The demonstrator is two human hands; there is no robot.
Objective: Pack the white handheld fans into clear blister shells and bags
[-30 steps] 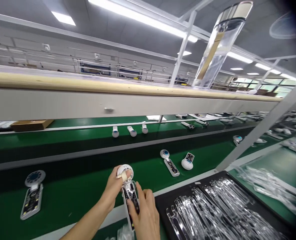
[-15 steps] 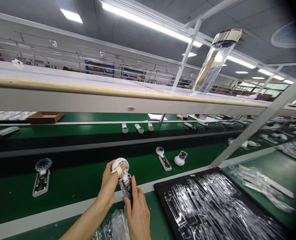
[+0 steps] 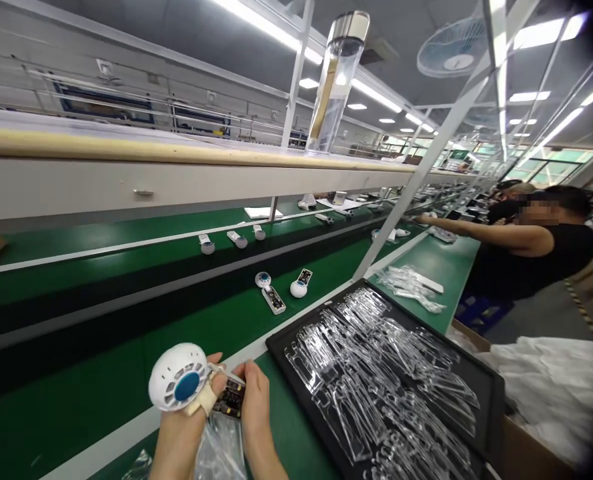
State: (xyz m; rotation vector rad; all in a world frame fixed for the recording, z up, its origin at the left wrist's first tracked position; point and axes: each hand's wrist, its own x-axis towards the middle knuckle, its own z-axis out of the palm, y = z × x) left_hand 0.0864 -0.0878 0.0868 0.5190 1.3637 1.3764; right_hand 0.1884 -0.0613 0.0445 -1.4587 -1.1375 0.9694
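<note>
White vented device head [image 3: 175,377] in L hand's [image 3: 183,427] closed grip; R hand [image 3: 254,407] gripping PCB [image 3: 227,400], clear poly bag [image 3: 219,450] below.

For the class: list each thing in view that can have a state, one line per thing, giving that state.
Left hand: gripping the round white vented head
Right hand: holding the circuit board
Clear plastic bag: crumpled, below the hands
Black tray: full of clear plastic parts
Co-worker's arm: stretched out over the bench

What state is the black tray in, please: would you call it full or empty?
Full: the tray holds clear plastic pieces piled across nearly all of it.
</note>
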